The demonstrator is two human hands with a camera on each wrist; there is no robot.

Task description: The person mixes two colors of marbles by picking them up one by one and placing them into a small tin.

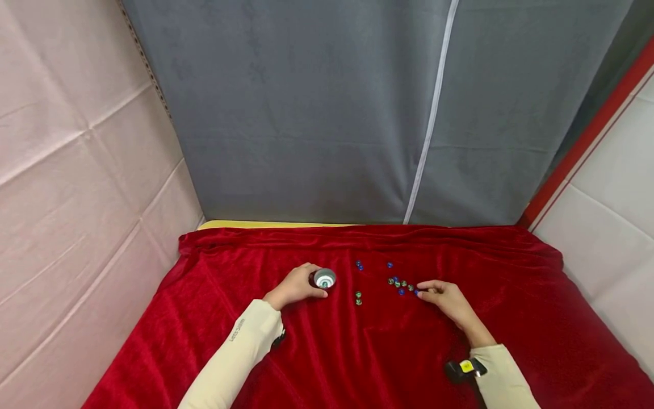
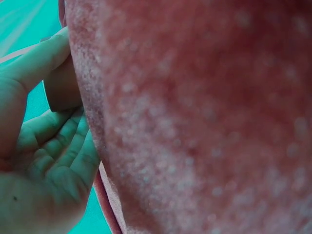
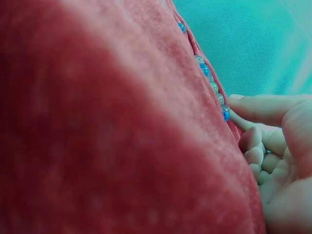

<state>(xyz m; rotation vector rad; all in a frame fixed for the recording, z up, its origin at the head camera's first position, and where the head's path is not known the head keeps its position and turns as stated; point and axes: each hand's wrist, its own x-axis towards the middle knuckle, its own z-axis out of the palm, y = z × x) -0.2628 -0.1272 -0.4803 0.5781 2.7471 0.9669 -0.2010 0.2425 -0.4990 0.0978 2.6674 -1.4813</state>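
Observation:
My left hand (image 1: 296,285) grips a small cup (image 1: 318,274), with the thumb on the near side and fingers round the far side. The cup has a grey rim, and a small greenish thing shows inside its pale interior. In the left wrist view the brown cup wall (image 2: 63,90) stands between thumb and fingers, partly behind a cloth fold. My right hand (image 1: 445,298) pinches a blue marble (image 1: 416,292) between thumb and index fingertip at the right end of a marble cluster. The right wrist view shows that blue marble (image 3: 225,113) right at the fingertips.
Several green marbles (image 1: 404,283) and blue ones lie clustered left of my right hand. Two blue marbles (image 1: 360,266) and two green marbles (image 1: 359,301) lie nearer the cup; another blue marble (image 1: 390,264) sits farther back. Wrinkled red velvet cloth (image 1: 327,352) covers the table before a grey curtain (image 1: 317,113).

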